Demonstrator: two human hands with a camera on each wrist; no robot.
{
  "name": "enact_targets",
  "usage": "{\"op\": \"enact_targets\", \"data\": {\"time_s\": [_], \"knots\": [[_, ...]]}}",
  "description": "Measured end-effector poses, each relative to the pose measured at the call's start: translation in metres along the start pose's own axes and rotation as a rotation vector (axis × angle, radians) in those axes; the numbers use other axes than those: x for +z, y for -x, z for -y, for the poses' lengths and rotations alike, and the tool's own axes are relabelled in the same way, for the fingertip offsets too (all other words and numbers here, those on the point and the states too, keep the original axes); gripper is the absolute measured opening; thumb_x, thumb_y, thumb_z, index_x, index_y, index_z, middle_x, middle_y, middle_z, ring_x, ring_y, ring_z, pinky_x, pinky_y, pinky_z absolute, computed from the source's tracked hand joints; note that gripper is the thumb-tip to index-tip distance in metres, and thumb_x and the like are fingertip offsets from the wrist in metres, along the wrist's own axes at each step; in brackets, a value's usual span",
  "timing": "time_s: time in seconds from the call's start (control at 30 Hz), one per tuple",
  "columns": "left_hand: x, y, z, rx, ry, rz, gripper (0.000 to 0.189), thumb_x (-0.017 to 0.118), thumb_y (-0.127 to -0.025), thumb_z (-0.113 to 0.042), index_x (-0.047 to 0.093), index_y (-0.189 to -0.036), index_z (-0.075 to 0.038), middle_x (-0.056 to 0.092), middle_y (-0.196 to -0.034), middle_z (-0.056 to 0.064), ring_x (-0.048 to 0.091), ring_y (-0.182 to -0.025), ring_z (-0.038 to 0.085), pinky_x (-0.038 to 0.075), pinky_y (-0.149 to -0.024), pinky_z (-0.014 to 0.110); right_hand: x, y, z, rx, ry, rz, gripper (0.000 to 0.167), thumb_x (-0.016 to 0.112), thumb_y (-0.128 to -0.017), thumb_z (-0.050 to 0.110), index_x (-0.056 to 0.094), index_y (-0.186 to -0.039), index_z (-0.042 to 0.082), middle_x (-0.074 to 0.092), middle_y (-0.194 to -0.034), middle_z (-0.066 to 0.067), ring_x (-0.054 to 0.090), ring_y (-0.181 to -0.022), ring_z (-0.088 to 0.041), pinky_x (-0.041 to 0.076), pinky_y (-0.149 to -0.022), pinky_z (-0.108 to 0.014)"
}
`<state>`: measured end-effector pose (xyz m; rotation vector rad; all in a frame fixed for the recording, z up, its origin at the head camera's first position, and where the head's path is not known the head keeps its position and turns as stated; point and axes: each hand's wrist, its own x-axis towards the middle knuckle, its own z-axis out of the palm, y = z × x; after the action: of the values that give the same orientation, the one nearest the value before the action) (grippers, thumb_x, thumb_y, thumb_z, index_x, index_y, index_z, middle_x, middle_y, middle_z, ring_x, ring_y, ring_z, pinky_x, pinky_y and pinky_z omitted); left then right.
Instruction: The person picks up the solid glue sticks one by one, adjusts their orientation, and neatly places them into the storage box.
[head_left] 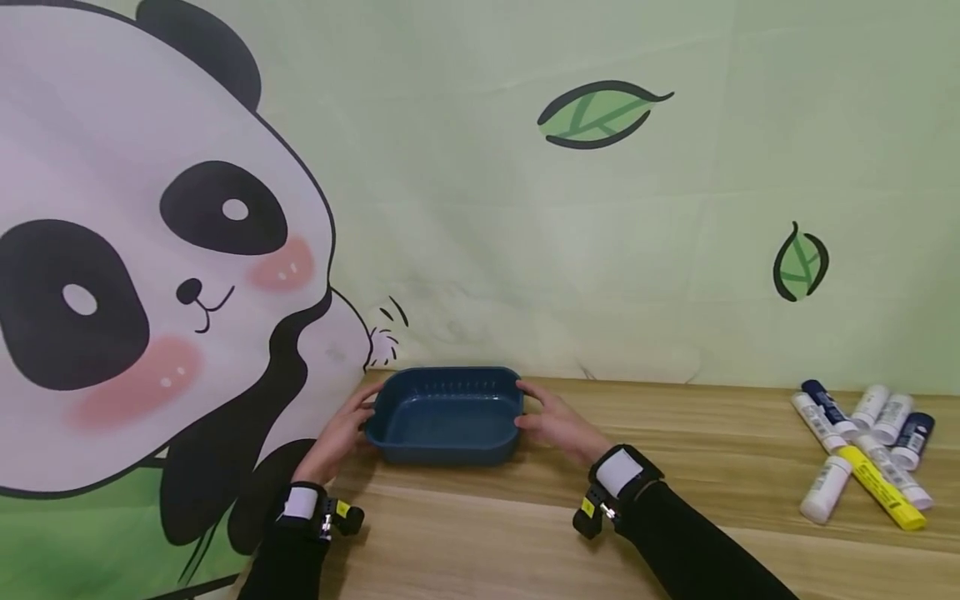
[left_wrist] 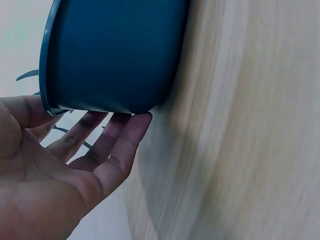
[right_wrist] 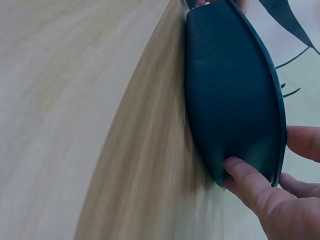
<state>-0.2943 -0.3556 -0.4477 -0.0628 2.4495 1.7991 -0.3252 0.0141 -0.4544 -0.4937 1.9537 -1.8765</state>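
A dark blue rectangular dish [head_left: 450, 425] with rounded corners sits at the back of the wooden table, nothing inside it. My left hand [head_left: 341, 437] holds its left end, with fingertips against the outer wall and the thumb side up at the rim, as the left wrist view shows. At the opposite end my right hand [head_left: 558, 425] grips the dish; in the right wrist view one finger [right_wrist: 247, 180] lies on the outer wall while another digit is at the rim. The dish's underside is hidden.
On the right of the table [head_left: 465, 533] lies a loose pile of white and dark blue tubes [head_left: 828, 479] resembling glue sticks, with a longer yellow one [head_left: 885, 490] among them. A green cloth backdrop [head_left: 480, 208] with a panda print rises right behind the dish.
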Motion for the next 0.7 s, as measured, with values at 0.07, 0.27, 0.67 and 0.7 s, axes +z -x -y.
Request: {"op": "enact_targets", "data": {"time_s": [0.07,0.27,0.67,0.7], "knots": [[0.003,0.000,-0.003,0.000,0.005,-0.009,0.053,0.029,-0.111,-0.013,0.031,-0.163,-0.018,0.027,-0.162,0.027,0.037,-0.141,0.049,0.043,-0.107,0.066,-0.003,0.003,0.001,-0.006,-0.012,-0.002,0.072,0.057,-0.099,-0.003,0.024,-0.162,-0.001,0.015,-0.168,-0.026,0.055,-0.131,-0.038,0.043,-0.111,-0.055],[0.023,0.000,-0.013,0.028,0.000,-0.027,0.051,0.031,-0.111,-0.014,0.035,-0.161,-0.017,0.032,-0.160,0.026,0.042,-0.135,0.047,0.045,-0.105,0.066,-0.019,0.021,0.005,-0.008,-0.002,-0.006,0.071,0.054,-0.101,-0.001,0.021,-0.164,0.001,0.011,-0.169,-0.025,0.047,-0.139,-0.046,0.041,-0.113,-0.054],[0.073,-0.005,-0.041,0.097,0.063,0.046,0.047,0.041,-0.111,-0.017,0.042,-0.158,-0.018,0.036,-0.160,0.021,0.048,-0.130,0.044,0.057,-0.093,0.052,-0.080,0.069,0.022,-0.017,0.060,0.021,0.071,0.054,-0.106,0.008,0.014,-0.165,0.003,0.002,-0.170,-0.025,0.046,-0.140,-0.048,0.035,-0.116,-0.058],[0.078,-0.005,-0.044,0.097,0.068,0.046,0.047,0.041,-0.111,-0.018,0.042,-0.158,-0.018,0.036,-0.160,0.021,0.048,-0.128,0.044,0.057,-0.093,0.053,-0.085,0.072,0.022,-0.018,0.068,0.020,0.071,0.054,-0.106,0.008,0.014,-0.165,0.003,0.002,-0.171,-0.024,0.046,-0.140,-0.048,0.036,-0.115,-0.058]]}}
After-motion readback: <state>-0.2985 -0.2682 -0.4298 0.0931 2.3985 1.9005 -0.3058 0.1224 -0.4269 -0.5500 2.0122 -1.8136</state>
